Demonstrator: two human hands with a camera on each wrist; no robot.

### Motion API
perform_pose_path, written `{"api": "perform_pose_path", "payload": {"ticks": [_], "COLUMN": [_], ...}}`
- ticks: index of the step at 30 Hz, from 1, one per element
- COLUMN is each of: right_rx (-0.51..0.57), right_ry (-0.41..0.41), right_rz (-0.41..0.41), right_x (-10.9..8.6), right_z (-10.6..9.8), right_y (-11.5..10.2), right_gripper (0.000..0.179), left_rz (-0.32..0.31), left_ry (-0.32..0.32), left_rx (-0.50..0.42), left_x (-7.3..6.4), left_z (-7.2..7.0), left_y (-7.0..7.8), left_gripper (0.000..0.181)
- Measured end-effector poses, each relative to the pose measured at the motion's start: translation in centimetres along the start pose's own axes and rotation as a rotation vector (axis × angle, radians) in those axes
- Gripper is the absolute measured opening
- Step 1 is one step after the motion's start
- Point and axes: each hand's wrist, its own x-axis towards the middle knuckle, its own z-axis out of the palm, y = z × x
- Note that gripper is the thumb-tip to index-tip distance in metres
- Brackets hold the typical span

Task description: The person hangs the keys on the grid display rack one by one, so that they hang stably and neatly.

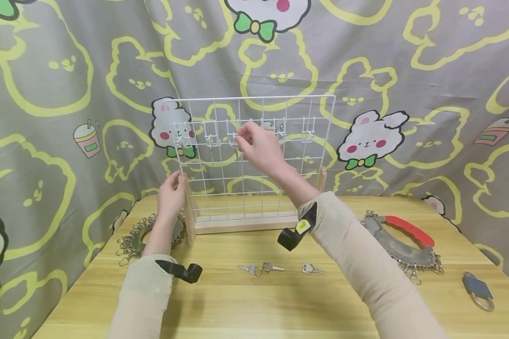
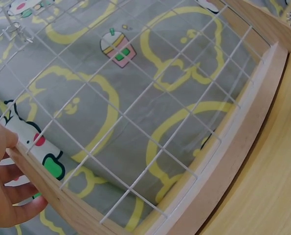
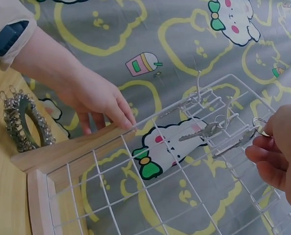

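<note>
A white wire grid rack point(image 1: 254, 98) on a wooden base point(image 1: 246, 225) stands upright before the curtain. My left hand point(image 1: 171, 197) grips the top of its left wooden post point(image 2: 62, 203), thumb on one side and fingers on the other. At the hooks in the grid's upper part, my right hand point(image 1: 260, 147) pinches a metal key ring point(image 3: 259, 126) between thumb and fingers. A silver key point(image 3: 233, 145) hangs from that ring, close to a hook. Two more keys dangle from hooks beside it, a nearer key point(image 3: 198, 133) and a farther key point(image 3: 172, 111).
On the table lie a left key point(image 1: 249, 269), a middle key point(image 1: 273, 267) and a right key point(image 1: 313, 269). A curved metal plate with small rings point(image 1: 127, 240) sits at left. Another, with a red handle point(image 1: 409, 229), lies right, near a blue padlock point(image 1: 477, 287).
</note>
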Motion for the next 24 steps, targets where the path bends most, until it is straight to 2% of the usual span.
{"api": "perform_pose_path", "payload": {"ticks": [14, 19, 24], "right_rx": [-0.078, -0.046, -0.038], "right_ry": [0.064, 0.051, 0.039], "right_rz": [0.053, 0.043, -0.001], "right_x": [0.19, 0.13, -0.01], "right_z": [0.41, 0.48, 0.39], "right_y": [-0.14, 0.15, 0.58], "right_gripper": [0.012, 0.013, 0.012], "left_rz": [0.005, 0.005, 0.001], "left_ry": [-0.003, -0.006, -0.009], "left_rx": [-0.016, -0.016, -0.001], "left_x": [-0.12, -0.16, -0.15], "left_z": [0.01, -0.02, -0.01], "left_y": [0.23, 0.26, 0.27], "left_gripper": [0.044, 0.044, 0.045]}}
